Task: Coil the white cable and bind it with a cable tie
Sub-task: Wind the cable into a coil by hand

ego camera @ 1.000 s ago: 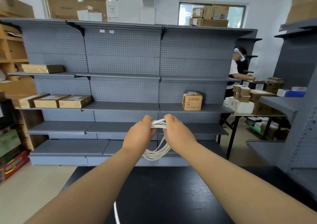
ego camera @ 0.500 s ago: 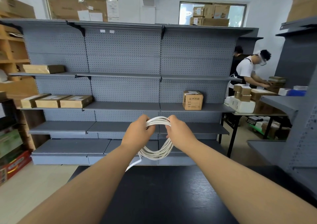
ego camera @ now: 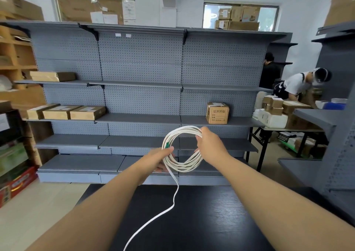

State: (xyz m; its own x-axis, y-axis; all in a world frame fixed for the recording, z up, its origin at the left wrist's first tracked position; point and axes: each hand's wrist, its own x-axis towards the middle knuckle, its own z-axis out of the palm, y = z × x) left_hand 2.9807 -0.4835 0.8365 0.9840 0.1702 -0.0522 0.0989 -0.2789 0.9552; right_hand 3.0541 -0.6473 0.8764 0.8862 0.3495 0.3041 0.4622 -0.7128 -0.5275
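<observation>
While in left hand (ego camera: 159,159) and right hand (ego camera: 209,147), round, flat-ribboned white cable (ego camera: 184,167)

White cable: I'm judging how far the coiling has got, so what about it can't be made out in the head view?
- Loose tail of the white cable: cut off by the bottom edge of the head view; remaining length unknown.
- Green piece on the coil: too small to tell tie from connector.
- Right hand: its back hides how the fingers hold the coil.
- Left hand: grip partly covered by the coil's strands.
</observation>
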